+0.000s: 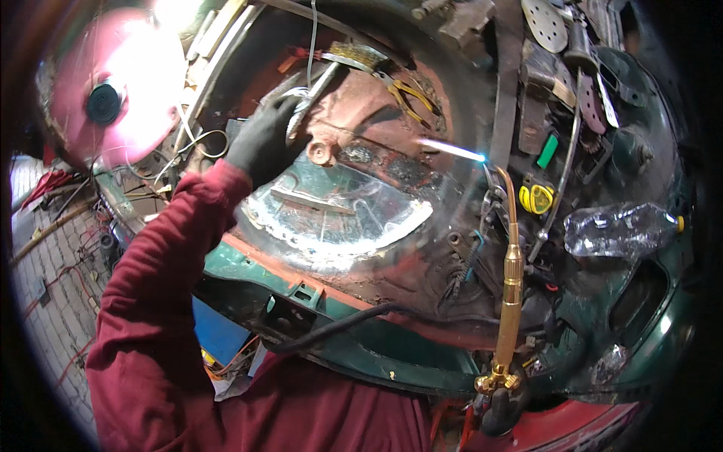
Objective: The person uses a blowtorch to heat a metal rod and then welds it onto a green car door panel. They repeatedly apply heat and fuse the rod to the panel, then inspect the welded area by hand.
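Observation:
My left hand (265,139), in a black glove, is closed round a grey metal bar (324,84) that slants up and to the right. A thin pale wire (313,38) rises from beside these fingers. Low on the right, my gloved right hand (503,413) grips a brass gas torch (512,294) at its valve end, partly hidden. From the bent tip a bright flame (456,149) points left over the round brown well. Between the hands lies a fan-shaped metal patch (331,215), greenish with a bright, rough lower edge. A round rusty knob (321,152) stands above it.
A wire brush (354,56) and yellow-handled pliers (410,98) lie at the well's far side. To the right are a clear plastic bottle (621,230), a yellow coil (536,199) and sanding discs (545,24). A black hose (331,329) crosses the green front edge.

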Available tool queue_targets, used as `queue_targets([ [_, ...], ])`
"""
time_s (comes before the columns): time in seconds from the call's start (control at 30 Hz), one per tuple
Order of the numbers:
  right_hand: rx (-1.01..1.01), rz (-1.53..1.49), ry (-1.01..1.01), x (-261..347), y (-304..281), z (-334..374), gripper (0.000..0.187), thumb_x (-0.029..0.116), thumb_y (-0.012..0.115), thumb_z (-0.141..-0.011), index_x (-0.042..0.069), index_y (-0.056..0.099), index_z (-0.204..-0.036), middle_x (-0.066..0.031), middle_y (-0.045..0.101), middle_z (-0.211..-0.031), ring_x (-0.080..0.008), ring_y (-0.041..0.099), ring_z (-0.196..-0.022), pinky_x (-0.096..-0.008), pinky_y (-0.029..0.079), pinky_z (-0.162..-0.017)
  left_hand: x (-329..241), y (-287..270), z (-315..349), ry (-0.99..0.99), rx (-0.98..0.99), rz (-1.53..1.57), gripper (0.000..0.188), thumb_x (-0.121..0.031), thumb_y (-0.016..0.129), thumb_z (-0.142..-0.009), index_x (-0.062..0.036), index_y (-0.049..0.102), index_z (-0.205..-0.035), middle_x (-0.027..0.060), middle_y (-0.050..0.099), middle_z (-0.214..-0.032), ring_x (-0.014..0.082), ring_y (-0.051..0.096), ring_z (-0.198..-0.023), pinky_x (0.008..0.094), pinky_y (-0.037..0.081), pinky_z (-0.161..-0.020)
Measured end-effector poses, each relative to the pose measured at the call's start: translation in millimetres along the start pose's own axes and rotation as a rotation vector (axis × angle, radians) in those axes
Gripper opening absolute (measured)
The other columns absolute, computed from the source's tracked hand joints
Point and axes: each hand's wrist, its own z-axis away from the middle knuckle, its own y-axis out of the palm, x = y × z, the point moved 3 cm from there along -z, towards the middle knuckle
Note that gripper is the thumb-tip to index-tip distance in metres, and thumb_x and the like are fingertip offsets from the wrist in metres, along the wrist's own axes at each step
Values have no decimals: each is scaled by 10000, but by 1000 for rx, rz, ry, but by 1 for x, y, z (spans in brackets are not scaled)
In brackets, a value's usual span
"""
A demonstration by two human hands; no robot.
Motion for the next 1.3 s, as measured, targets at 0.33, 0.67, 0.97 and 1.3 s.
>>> queue_targets([
  [0.33, -158, 123, 103, 39, 29, -9, 874, 656, 724, -960, -117, 547, -1327, -113, 630, -791, -156, 568, -459, -295, 442, -406, 122, 119, -72, -186, -53, 49, 708, -403, 722, -1006, -126, 473, -1608, 272, 610, -1476, 481, 617, -1316, 533, 522, -1106],
  [0.67, -261, 248, 46, 53, 56, -8, 929, 638, 686, -1010, -143, 492, -1475, -246, 732, -1105, -228, 723, -747, -330, 595, -618, 69, 49, -28, 86, -163, 171, 465, -70, 549, -993, 44, 549, -1445, 307, 633, -1353, 476, 601, -1278, 514, 478, -1109],
  [0.97, -104, 100, 301, 120, 94, -48, 1052, 701, 657, -1003, -146, 402, -1573, -165, 671, -1090, -235, 709, -812, -376, 608, -694, -26, -53, 65, 135, 274, 488, 236, -47, 641, -998, 62, 681, -1203, 206, 698, -908, 389, 702, -799, 426, 542, -726],
  [1.3, -87, -58, 371, 136, 119, -38, 815, 515, 697, -1061, -48, 428, -1586, -67, 617, -889, -86, 484, -575, -248, 474, -568, -32, -3, 60, 81, 886, 540, 488, -204, 690, -1051, -164, 632, -1533, 232, 647, -719, 403, 640, -579, 480, 511, -604],
])
